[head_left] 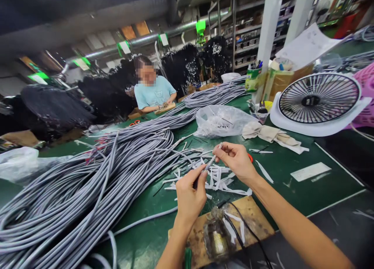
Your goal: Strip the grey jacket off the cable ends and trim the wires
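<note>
Green workbench (288,191), smooth-topped, marked with white lines. Grey cable bundle (87,183), many long matte flexible lengths in loose curving hanks, covering the bench's left side and running back across it. Black wire bundles (55,107), dense and shaggy, hanging in a row behind the bench. Desk fan (318,99), white base, round black grille, standing at the far right. Clear plastic bag (219,121), crumpled, with pale contents. Cloth (270,134), cream, rumpled, beside the bag. Wooden board (251,214), scuffed and flat, at the near edge, bearing a crusted, dark-and-silver lump (214,234) and a thin black wire (242,230). White plastic strips (217,179), flat and narrow, scattered in a loose heap.

Short pale cable piece (210,161), slender, held in the air above the strips and beyond the board. Left hand (189,195), fingers curled closed around its lower end. Right hand (235,160), thumb and fingertips pinched together on its upper end. Hands close together, apart only by the held piece.

Co-worker (154,93), pale blue T-shirt, seated across the bench, hands over a small board.
</note>
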The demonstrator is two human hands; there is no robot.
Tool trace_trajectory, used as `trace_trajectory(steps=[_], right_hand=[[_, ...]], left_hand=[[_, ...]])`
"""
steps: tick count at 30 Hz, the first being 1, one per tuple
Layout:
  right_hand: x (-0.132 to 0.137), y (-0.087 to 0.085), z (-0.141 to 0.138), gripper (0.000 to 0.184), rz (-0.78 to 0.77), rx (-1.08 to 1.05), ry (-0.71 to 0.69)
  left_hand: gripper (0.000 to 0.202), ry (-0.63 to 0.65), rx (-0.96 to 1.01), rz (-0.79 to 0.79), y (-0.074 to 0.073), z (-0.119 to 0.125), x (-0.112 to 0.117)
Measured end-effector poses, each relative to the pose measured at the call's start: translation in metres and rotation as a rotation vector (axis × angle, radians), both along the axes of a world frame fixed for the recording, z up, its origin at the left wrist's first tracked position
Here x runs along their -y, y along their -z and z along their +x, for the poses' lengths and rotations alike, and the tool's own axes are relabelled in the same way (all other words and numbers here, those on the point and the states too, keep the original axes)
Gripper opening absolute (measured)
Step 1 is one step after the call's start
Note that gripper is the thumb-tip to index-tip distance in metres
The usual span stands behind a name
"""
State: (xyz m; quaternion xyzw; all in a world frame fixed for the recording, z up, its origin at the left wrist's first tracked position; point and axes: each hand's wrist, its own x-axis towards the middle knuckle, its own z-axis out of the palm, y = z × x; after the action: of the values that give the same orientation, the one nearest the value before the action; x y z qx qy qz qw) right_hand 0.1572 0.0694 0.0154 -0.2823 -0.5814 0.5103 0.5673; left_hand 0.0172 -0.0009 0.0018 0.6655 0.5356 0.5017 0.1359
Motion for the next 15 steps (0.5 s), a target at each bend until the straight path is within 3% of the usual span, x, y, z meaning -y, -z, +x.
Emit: trace_trajectory(steps=[6, 15], right_hand=[[0.01, 0.006, -0.011, 0.022, -0.001, 0.04, -0.062], [0.01, 0.011, -0.01, 0.031, 0.142, 0.214, 0.125]], left_hand=[[0.021, 0.02, 0.128, -0.003, 0.007, -0.001, -0.003], [0.021, -0.025, 0.15, 0.079, 0.003, 0.002, 0.001]])
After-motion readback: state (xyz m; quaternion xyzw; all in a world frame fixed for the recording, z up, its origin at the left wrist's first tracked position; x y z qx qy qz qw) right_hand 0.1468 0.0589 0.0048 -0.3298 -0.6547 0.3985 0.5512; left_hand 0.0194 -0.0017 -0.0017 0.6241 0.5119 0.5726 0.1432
